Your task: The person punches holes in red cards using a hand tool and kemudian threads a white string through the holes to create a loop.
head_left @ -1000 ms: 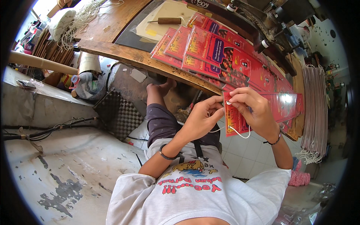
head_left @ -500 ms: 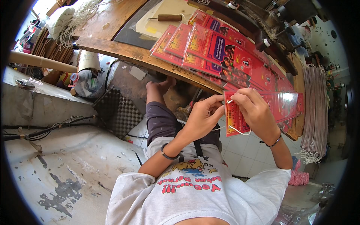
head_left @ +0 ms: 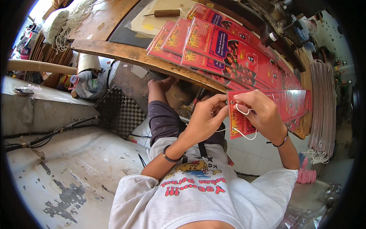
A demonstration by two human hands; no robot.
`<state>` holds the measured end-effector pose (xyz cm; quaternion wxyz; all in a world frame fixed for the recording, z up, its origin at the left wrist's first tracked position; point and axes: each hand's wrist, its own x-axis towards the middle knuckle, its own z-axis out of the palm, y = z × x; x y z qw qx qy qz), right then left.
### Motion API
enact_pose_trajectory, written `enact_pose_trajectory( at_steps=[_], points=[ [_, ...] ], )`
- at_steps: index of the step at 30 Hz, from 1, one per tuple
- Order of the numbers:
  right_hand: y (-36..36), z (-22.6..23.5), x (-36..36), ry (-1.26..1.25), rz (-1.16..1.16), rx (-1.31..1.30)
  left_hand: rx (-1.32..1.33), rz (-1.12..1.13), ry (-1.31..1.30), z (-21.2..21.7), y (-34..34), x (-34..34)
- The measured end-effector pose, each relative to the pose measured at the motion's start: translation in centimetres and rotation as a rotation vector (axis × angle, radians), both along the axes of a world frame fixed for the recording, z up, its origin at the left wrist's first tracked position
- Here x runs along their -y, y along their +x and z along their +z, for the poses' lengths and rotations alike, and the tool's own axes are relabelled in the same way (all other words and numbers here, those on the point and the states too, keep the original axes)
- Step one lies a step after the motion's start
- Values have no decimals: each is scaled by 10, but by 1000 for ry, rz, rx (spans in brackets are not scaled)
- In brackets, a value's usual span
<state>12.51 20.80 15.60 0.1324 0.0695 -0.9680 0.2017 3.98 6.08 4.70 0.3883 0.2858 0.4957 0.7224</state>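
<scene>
My left hand (head_left: 206,119) pinches the left edge of a long red glossy card (head_left: 290,101) held above my lap. My right hand (head_left: 260,113) grips the same card from the front. Its fingers hold a loop of white string (head_left: 241,110) at the card's left end, and the tail of that string hangs below in a curve. A row of similar red printed cards (head_left: 213,45) lies overlapped on the wooden workbench (head_left: 126,56) just beyond my hands.
A wooden-handled awl (head_left: 166,13) lies on pale sheets at the bench's far side. A stack of pale cards with string bundles (head_left: 322,114) stands at right. A dark waffle-textured mat (head_left: 120,112), cables (head_left: 45,135) and a bag (head_left: 85,82) sit on the worn floor at left.
Both hands stay on the red card. The white string loop has been drawn up shorter at the card's left end. The view has shifted slightly.
</scene>
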Motion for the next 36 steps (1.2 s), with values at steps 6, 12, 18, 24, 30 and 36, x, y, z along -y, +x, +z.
enact_pose_trajectory(
  at_steps=[6, 12, 18, 24, 30, 36],
  points=[
    [11, -3, -1, -321, -154, 156, -129, 227, -20, -3, 2, 7],
    [11, -4, -4, -230, -65, 90, -557, 315, 19, 32, 1, 15],
    [15, -5, -5, -305, -90, 137, -702, 343, 58, 29, -1, 1],
    [18, -8, -10, -131, 63, -14, -633, 273, 51, 28, -6, 6],
    [17, -5, -8, -35, 46, -68, -645, 278, 5, 37, -6, 10],
    [13, -11, -15, -20, -38, -39, -484, 334, -131, 17, -6, 11]
  ],
)
